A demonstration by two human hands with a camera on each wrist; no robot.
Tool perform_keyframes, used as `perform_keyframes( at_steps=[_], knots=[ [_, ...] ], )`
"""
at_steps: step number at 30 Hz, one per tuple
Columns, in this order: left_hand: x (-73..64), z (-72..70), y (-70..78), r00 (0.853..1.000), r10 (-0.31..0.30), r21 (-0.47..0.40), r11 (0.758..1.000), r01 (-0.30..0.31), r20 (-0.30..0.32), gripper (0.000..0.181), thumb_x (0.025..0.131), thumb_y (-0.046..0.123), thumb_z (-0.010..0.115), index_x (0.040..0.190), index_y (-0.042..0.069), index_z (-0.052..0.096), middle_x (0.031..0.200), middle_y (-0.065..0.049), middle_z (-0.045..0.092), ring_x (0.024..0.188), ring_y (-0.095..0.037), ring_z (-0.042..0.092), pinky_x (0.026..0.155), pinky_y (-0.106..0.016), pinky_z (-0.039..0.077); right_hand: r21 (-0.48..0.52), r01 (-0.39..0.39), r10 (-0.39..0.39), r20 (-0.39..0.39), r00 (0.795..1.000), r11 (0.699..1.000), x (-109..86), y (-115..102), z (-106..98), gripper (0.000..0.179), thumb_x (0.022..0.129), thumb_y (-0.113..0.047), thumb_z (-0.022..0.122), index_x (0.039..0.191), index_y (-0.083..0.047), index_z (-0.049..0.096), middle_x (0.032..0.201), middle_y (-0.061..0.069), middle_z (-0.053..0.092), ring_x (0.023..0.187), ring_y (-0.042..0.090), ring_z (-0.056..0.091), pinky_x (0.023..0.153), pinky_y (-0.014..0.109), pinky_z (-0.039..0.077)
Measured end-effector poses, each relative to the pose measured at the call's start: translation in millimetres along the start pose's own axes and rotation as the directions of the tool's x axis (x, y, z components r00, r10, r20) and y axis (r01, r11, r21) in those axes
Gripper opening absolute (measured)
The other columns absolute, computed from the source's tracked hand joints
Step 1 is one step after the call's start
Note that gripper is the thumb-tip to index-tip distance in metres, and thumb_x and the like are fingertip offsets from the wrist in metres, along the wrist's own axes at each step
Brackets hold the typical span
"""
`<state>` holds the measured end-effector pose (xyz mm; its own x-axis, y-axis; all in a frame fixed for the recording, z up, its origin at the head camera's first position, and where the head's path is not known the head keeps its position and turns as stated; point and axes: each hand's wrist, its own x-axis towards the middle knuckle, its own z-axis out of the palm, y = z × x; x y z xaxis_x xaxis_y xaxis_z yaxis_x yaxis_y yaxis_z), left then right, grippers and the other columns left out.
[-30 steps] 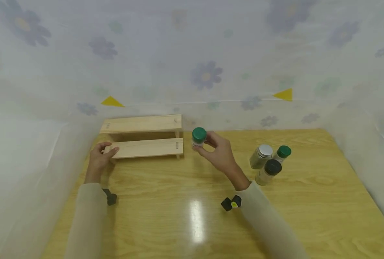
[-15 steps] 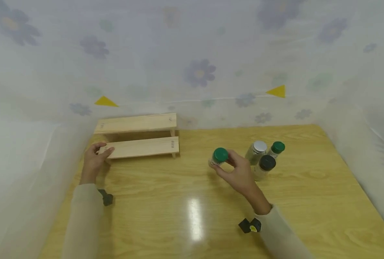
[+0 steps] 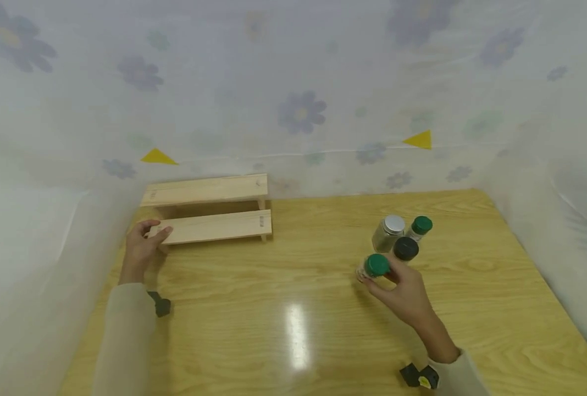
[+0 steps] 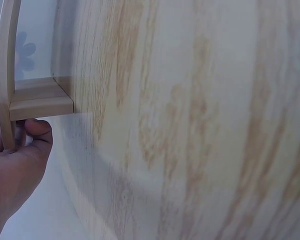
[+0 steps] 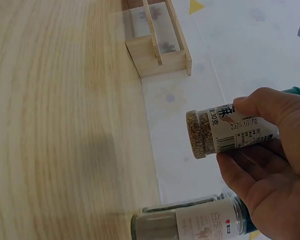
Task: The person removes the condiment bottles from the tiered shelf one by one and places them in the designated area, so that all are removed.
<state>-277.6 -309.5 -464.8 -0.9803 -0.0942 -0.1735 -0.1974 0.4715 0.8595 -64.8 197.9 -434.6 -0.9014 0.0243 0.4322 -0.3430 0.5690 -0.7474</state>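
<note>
A small two-step wooden rack (image 3: 214, 226) stands at the back left of the table. My left hand (image 3: 141, 245) grips the left end of its lower step, with the thumb on top; the left wrist view shows fingers (image 4: 39, 130) under the board by its leg. My right hand (image 3: 406, 289) holds a green-capped spice jar (image 3: 376, 265) off the table, thumb on one side and fingers on the other. In the right wrist view this labelled jar (image 5: 230, 131) shows small brown seeds at its base. Just behind it stands a black-capped jar (image 3: 405, 248), partly hidden.
A silver-lidded jar (image 3: 389, 234) and another green-capped jar (image 3: 420, 226) stand close to the black-capped one. The wood-grain table (image 3: 254, 308) ends at a white flowered sheet (image 3: 214, 121) behind and at the sides. Yellow triangles (image 3: 418, 139) mark the sheet.
My right hand has carried the green-capped jar from beside the rack toward the right and nearer to me, up to the other jars. The left hand has kept its grip on the rack.
</note>
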Motion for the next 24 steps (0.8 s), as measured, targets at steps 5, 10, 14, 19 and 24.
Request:
perform_keyframes(
  at_steps=[5,10,14,19,24],
  knots=[
    [-0.7,-0.5,-1.2,1.000,-0.012,0.007,1.000,0.012,0.001,0.076,0.087,0.047,0.064,0.139,0.000,0.036,0.156,-0.020,0.018,0.144,-0.039,0.015,0.117,-0.052,0.019,-0.027,-0.040,0.041,0.009,0.999,0.999,-19.4,24.9,-9.1,0.057,0.070,0.007,0.079,0.122,-0.004,0.059,0.108,0.016,0.067,0.104,-0.014,0.053,0.082,0.006,0.048],
    [-0.1,0.9,-3.4,0.999,-0.043,-0.004,0.999,0.043,-0.007,0.072,0.085,0.049,0.064,0.138,0.005,0.039,0.157,-0.018,0.017,0.144,-0.037,0.016,0.116,-0.051,0.021,-0.071,-0.108,0.109,0.009,0.994,0.992,-37.7,34.7,-21.7,0.054,0.072,0.002,0.080,0.122,-0.002,0.059,0.110,0.018,0.068,0.102,-0.015,0.053,0.081,0.006,0.048],
    [-0.3,1.9,-2.9,0.997,-0.072,-0.021,0.997,0.072,0.001,0.071,0.084,0.052,0.064,0.137,0.010,0.040,0.158,-0.015,0.013,0.144,-0.038,0.013,0.114,-0.053,0.025,-0.141,-0.163,0.160,-0.031,0.987,0.977,-47.7,41.5,-35.0,0.046,0.070,0.000,0.082,0.112,-0.004,0.061,0.101,-0.002,0.069,0.095,-0.017,0.053,0.077,0.006,0.049],
    [-0.5,1.7,-1.5,0.997,-0.073,-0.013,0.997,0.073,0.003,0.074,0.083,0.053,0.064,0.138,0.009,0.039,0.158,-0.016,0.013,0.144,-0.039,0.013,0.114,-0.053,0.025,-0.180,-0.196,0.186,-0.070,0.980,0.964,-46.6,53.1,-57.0,0.043,0.071,0.001,0.081,0.108,-0.001,0.060,0.098,-0.029,0.056,0.091,-0.021,0.050,0.076,0.001,0.046],
    [-0.2,1.5,-0.2,0.997,-0.080,-0.009,0.997,0.080,0.000,0.075,0.083,0.053,0.064,0.138,0.009,0.039,0.158,-0.016,0.013,0.144,-0.038,0.015,0.114,-0.052,0.026,-0.229,-0.243,0.223,-0.110,0.969,0.943,-37.7,63.2,-75.8,0.043,0.074,-0.004,0.080,0.110,0.002,0.058,0.099,-0.012,0.062,0.091,-0.027,0.042,0.074,-0.003,0.041]
  ],
)
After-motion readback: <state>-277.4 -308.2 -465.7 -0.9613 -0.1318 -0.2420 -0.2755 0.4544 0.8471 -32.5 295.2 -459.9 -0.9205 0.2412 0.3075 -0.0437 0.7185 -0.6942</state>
